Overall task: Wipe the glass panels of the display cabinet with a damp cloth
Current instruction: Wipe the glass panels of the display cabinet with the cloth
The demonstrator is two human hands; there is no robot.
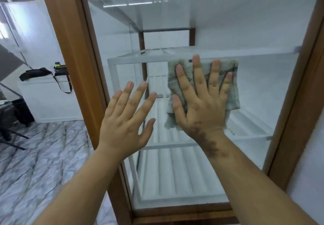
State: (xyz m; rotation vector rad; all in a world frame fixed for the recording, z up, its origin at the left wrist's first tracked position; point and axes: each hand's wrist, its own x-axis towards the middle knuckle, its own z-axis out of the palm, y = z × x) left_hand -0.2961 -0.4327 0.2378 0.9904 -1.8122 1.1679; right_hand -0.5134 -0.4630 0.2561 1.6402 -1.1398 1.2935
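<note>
Marble-patterned floor [35, 163] and white walls surround a tall display cabinet with a brown wooden frame [70, 49], which the picture cuts off at top and bottom. On its front glass panel [263, 93] lies a stained, pale cloth [231, 84], pressed flat by the right hand [201, 105] with straight, spread fingers; the hand hides the middle of the cloth. The left hand [126, 116] is just beside it on the left, fingers straight and spread, holding nothing; whether it touches the glass I cannot tell. Inside the cabinet are white shelf frames [140, 61] and a ribbed white base [175, 172], partly blurred by reflections. Far left, a black bag [35, 73] rests on a white counter [50, 100].
</note>
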